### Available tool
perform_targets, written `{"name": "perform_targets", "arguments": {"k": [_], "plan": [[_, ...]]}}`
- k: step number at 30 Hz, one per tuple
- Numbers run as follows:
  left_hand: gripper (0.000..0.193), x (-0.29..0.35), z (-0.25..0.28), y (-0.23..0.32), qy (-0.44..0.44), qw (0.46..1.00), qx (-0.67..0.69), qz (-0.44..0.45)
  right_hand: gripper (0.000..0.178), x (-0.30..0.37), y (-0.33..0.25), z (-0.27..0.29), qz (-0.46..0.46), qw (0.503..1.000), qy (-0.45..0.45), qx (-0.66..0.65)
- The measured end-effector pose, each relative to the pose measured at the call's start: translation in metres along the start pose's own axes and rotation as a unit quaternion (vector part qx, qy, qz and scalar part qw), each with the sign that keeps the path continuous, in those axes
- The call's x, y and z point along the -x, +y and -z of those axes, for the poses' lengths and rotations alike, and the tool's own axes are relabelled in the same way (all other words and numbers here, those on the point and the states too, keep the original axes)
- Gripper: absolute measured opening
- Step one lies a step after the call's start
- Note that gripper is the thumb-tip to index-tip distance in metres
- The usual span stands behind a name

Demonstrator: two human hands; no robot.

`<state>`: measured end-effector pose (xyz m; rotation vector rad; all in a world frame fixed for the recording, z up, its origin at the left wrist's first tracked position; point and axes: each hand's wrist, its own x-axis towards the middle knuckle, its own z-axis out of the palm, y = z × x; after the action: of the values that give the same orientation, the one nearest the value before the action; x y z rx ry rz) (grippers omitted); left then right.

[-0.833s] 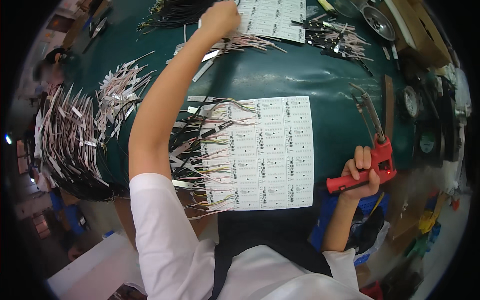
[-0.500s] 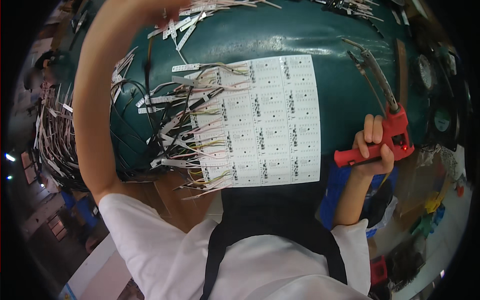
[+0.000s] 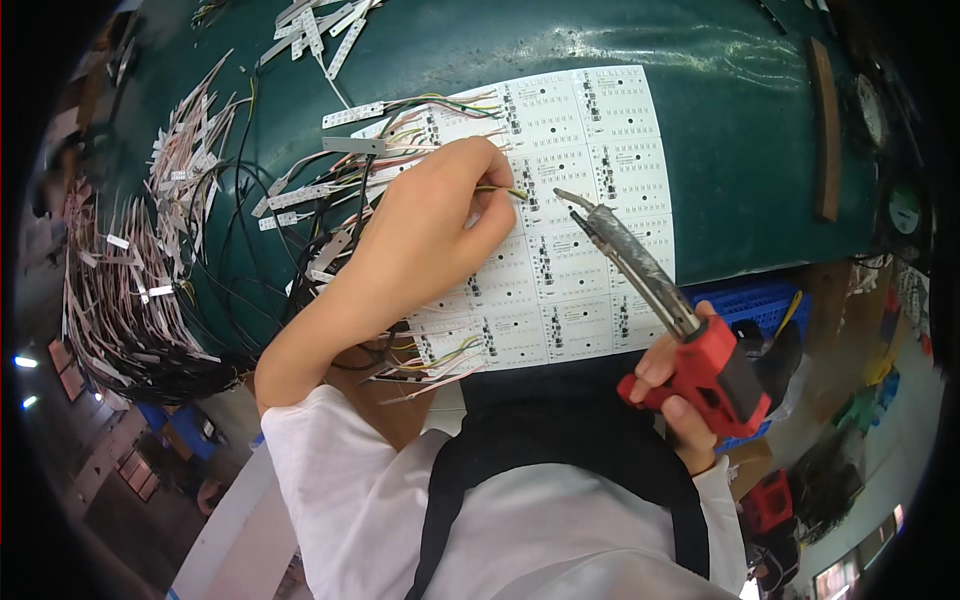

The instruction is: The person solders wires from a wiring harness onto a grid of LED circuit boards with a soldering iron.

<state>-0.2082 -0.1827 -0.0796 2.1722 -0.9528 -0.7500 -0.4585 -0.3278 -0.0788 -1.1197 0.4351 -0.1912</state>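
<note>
My left hand reaches over a white sheet of circuit boards and pinches thin wires, dark and yellowish, their ends at a row of small black parts on the sheet. In my right hand is a red soldering gun, gripped by its handle. Its bent metal tip hovers over the sheet, a short way right of the wire ends; whether it touches cannot be told. Along the sheet's left side, several coloured wires with small white strips are attached or lie on it.
A large bundle of wired strips hangs at the table's left edge. Loose white strips lie at the back of the green table. A brown wooden bar lies to the right. Below the edge is a blue crate.
My left hand has come down from the far strips to the sheet and now pinches wires. The soldering gun has swung left and lower, its tip now over the sheet.
</note>
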Motion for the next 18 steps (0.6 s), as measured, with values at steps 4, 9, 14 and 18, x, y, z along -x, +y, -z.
{"name": "perform_targets", "arguments": {"k": [4,9,14,18], "plan": [[0.010,0.000,-0.011,-0.011,0.045,0.998,0.038,-0.015,0.061,-0.005,0.008,0.007,0.015,0.985,-0.086,0.146],[0.010,0.002,-0.016,-0.016,0.100,0.993,0.016,-0.053,0.057,-0.005,0.016,0.002,0.031,0.984,-0.066,0.161],[0.010,0.000,-0.019,-0.017,0.104,0.992,-0.027,-0.059,0.059,-0.004,0.017,-0.004,0.026,0.987,-0.030,0.157],[0.012,-0.001,-0.020,-0.018,0.119,0.988,-0.054,-0.078,0.058,-0.011,0.013,-0.002,0.053,0.962,-0.079,0.256]]}}
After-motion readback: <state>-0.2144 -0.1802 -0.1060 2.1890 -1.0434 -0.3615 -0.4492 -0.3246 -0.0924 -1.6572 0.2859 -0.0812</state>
